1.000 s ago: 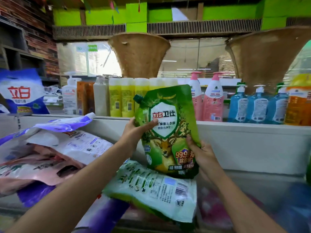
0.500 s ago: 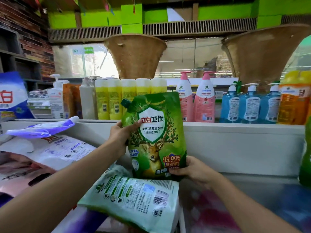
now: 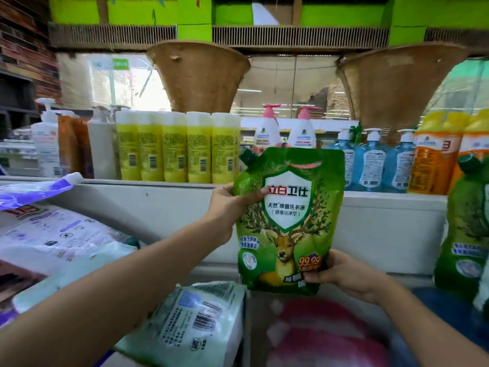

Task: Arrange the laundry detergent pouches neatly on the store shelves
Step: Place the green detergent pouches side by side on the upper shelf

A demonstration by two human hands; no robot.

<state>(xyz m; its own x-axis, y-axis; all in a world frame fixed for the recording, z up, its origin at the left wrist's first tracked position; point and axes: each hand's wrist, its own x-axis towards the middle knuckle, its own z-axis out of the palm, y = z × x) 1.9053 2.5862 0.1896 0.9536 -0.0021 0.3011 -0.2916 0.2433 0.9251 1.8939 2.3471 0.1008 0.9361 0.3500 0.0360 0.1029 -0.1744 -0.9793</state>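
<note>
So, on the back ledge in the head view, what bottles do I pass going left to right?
White pump bottle → orange bottles → pale bottle → yellow bottles → pink pump bottles → blue pump bottles → orange bottles with yellow caps.

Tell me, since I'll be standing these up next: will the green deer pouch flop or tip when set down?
Probably floppy: the green pouch needs the left hand at its top and the right hand at its base. Its swollen body suggests heavy liquid. Its glossy film may slide, so it could slump or tip.
</note>
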